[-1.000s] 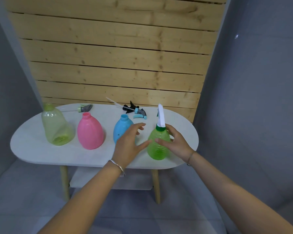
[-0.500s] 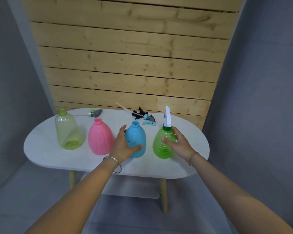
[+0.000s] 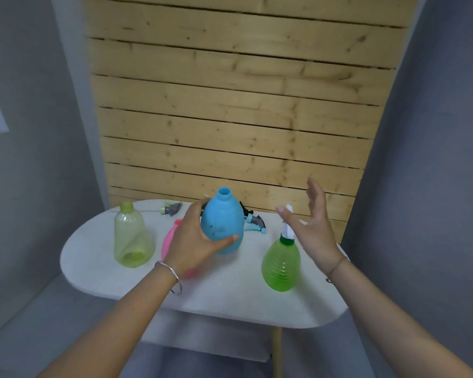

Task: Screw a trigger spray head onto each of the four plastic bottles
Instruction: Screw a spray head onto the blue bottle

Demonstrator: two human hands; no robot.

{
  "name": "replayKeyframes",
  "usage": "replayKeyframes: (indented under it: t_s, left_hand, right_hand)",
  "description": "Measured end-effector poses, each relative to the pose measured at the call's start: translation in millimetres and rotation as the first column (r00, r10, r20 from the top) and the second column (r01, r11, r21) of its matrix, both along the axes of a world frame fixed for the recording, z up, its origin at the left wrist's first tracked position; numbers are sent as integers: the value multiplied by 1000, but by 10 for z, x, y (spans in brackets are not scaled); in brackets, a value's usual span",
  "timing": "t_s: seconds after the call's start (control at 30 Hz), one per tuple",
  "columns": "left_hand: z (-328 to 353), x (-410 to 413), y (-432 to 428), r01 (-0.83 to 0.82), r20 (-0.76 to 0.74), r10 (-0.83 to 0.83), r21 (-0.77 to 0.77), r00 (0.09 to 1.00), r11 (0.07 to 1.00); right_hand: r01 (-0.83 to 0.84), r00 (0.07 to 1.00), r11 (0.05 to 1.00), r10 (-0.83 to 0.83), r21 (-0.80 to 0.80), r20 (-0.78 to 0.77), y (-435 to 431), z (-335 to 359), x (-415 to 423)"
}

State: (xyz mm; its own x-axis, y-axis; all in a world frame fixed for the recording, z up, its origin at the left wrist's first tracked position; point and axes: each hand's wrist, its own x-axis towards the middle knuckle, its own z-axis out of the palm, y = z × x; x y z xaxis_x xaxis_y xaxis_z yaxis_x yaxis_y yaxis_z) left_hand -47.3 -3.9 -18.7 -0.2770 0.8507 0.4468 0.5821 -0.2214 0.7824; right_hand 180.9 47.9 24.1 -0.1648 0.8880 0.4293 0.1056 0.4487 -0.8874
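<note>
Left hand (image 3: 194,241): curled round the belly of the blue pear-shaped plastic bottle (image 3: 223,216), thumb on the near side. Bottle apparently lifted off the white oval table (image 3: 230,301), neck open and uncapped.
Right hand (image 3: 314,230): empty, fingers straight and spread, right of the blue bottle, touching nothing.
Step (judged): fitting a head to the blue bottle.
Nearest head: black-and-blue trigger spray head (image 3: 254,222), lying just behind the blue bottle and partly hidden by it.
Method: hold the bottle upright without squeezing, since the thin wall probably dents. Take the head by its collar, seat the collar square on the neck, and turn until snug. Back off if the thread binds.
Finished: green ribbed plastic bottle (image 3: 281,266), right of the blue bottle and nearer, with a white trigger head (image 3: 287,233) already on.
Waiting: pink plastic bottle (image 3: 168,241), just left of the blue bottle and mostly hidden. Pale yellow-green translucent bottle (image 3: 131,238), farther left. Grey-and-green spray head (image 3: 171,208), behind and left.
Surface: matt white top, shelf (image 3: 202,347) beneath.
Room: pale wood plank wall (image 3: 230,105) behind the blue bottle, grey walls (image 3: 421,132) on either side.
</note>
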Motion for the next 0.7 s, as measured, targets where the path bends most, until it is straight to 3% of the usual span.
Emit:
replayKeyframes:
  t_s: [0.1,0.17,0.3,0.4,0.5,0.7]
  left_hand:
    - [370,-266,-30,-91,24,89,110,996,990]
    - [482,-397,-33,-138,12,137,114,990,984]
    - [458,-623,8,-167,-23,169,77,985,983]
    - [367,-742,115,-163,11,163,82,987,983]
    - [260,-779,229,-161,40,158,94,987,983]
    - [146,-821,450,-137,69,129,123,989,983]
  right_hand:
    - [-109,981,994,107,-7,-161,129,340,-474]
    - [-130,976,982,102,-138,-194,286,355,-781]
    - [-9,987,893,-65,-449,-147,695,-35,-1216]
    - [147,971,822,-227,-551,-80,989,-441,-1329]
    - [280,930,773,-365,-570,-38,1186,-791,-1379]
    - [570,819,695,-522,-438,238,1452,-1251,-1350]
